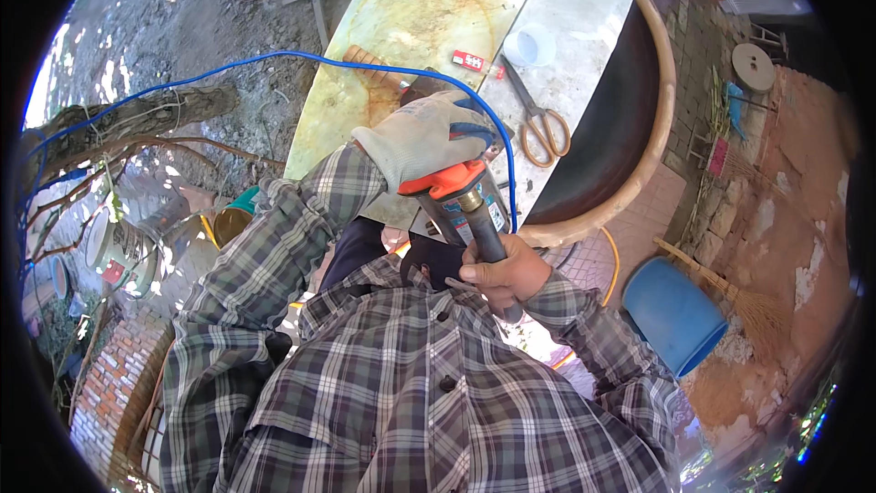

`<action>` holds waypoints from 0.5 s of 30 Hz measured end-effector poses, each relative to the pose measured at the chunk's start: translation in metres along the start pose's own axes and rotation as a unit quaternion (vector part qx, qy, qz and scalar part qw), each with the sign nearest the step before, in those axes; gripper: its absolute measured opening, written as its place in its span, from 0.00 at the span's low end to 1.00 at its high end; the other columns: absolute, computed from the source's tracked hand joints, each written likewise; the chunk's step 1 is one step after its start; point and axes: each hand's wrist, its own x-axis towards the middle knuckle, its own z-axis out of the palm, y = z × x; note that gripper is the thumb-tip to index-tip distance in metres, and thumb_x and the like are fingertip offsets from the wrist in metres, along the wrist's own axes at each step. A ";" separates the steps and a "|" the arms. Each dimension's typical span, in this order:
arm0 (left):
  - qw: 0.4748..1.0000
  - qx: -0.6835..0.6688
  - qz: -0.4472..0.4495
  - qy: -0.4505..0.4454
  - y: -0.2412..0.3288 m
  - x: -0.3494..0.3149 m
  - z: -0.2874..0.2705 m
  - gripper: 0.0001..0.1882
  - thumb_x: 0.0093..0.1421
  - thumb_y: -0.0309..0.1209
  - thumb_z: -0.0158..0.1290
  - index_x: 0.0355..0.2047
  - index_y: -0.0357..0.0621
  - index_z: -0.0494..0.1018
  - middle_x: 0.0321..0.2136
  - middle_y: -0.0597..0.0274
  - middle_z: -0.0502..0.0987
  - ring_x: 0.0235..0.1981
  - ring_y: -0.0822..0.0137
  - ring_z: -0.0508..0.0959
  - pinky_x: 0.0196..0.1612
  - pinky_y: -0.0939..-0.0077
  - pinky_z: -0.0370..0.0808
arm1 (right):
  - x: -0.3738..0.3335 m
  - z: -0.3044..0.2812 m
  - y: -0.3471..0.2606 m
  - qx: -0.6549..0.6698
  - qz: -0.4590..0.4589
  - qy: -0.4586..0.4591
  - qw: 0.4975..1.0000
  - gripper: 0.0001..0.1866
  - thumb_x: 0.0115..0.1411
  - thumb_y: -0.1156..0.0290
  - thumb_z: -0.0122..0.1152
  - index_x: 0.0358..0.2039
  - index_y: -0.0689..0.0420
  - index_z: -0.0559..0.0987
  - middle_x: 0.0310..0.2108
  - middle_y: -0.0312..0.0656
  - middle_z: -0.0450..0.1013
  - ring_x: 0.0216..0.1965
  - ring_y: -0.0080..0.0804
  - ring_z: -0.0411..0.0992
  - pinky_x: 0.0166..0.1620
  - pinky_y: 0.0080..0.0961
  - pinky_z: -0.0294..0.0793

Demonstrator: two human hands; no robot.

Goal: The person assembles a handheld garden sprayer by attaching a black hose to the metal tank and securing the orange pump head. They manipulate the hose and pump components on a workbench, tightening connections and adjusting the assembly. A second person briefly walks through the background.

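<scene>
My left hand (422, 139), in a white glove with blue coating, curls over the orange head (453, 180) of a handheld gas torch; part of its grip is hidden. My bare right hand (511, 271) is wrapped around the torch's dark tube (484, 230), which slants down toward my shirt from a brass collar (470, 200). Below the orange head, a dark body with a printed label shows partly. Past the glove, a wooden handle (367, 61) with a dark head lies on the pale tabletop (438, 0). Black scissors with tan loops (545, 135) lie to the right.
A blue hose (301, 54) arcs across the tabletop and bends down beside the torch. A white cup (530, 44) and a small red box (468, 60) sit farther off. At the right are a large brown-rimmed vat (669, 82), a blue barrel (673, 315) and a broom (753, 306).
</scene>
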 end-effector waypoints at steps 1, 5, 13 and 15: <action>1.000 0.000 0.010 -0.002 -0.002 0.002 0.002 0.20 0.57 0.39 0.54 0.46 0.43 0.79 0.53 0.47 0.71 0.52 0.51 0.73 0.58 0.64 0.69 | -0.003 0.007 -0.002 -0.019 -0.011 0.032 0.999 0.10 0.59 0.73 0.66 0.32 0.58 0.72 0.16 0.31 0.62 0.11 0.15 0.55 0.13 0.18 0.50; 0.998 0.026 0.058 -0.012 -0.002 0.007 0.001 0.19 0.57 0.37 0.54 0.45 0.42 0.79 0.52 0.47 0.72 0.49 0.51 0.74 0.55 0.62 0.70 | -0.002 0.004 0.006 -0.244 -0.108 0.176 0.948 0.10 0.57 0.71 0.68 0.32 0.61 0.76 0.19 0.33 0.68 0.17 0.21 0.65 0.21 0.24 0.63; 0.994 0.090 0.061 0.003 -0.005 0.016 0.011 0.15 0.56 0.36 0.54 0.42 0.43 0.78 0.49 0.53 0.75 0.53 0.54 0.72 0.55 0.66 0.71 | 0.007 -0.001 0.019 -0.557 -0.253 0.409 0.678 0.19 0.54 0.62 0.69 0.36 0.64 0.74 0.25 0.59 0.73 0.30 0.58 0.73 0.33 0.46 0.69; 0.986 0.110 0.123 0.016 -0.025 0.020 0.015 0.17 0.58 0.37 0.52 0.44 0.42 0.78 0.49 0.50 0.75 0.51 0.51 0.74 0.55 0.64 0.70 | 0.005 0.003 0.019 -0.562 -0.269 0.433 0.651 0.19 0.53 0.62 0.69 0.36 0.63 0.74 0.25 0.57 0.73 0.31 0.57 0.74 0.33 0.45 0.70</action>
